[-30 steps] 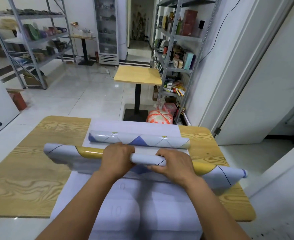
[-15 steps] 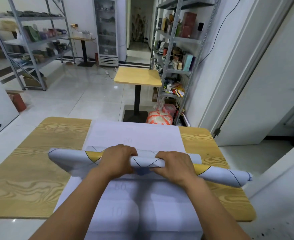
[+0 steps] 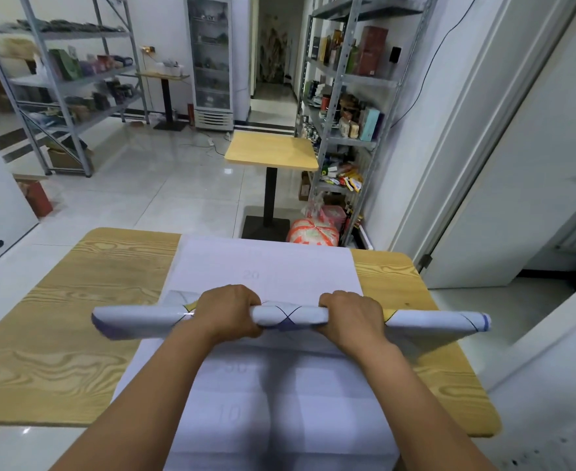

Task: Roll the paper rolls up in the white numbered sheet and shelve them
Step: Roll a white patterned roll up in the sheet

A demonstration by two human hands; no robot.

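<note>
Head view: long paper roll (image 3: 290, 316) lies crosswise over the white numbered sheet (image 3: 266, 263) on the wooden worktop (image 3: 76, 300); cannot tell if it rests flat or is slightly raised. Left hand (image 3: 227, 312) and right hand (image 3: 351, 316) are on it from above, fingers curled over the far side, each grip closed round the roll. Both hands sit near the roll's middle with a short bare stretch between them. The ends stick out well past each hand, left end beyond the sheet's left edge, right end beyond its right edge. Long axis runs left-right, roughly parallel to the near worktop edge; right end has a blue band. A second roll (image 3: 176, 296) peeks out just behind the left hand, mostly hidden, same left-right lie. The sheet runs away from the person, 20 printed beyond the roll, 10 nearer. Metal shelf (image 3: 368, 78) with boxes stands further back on the right
</note>
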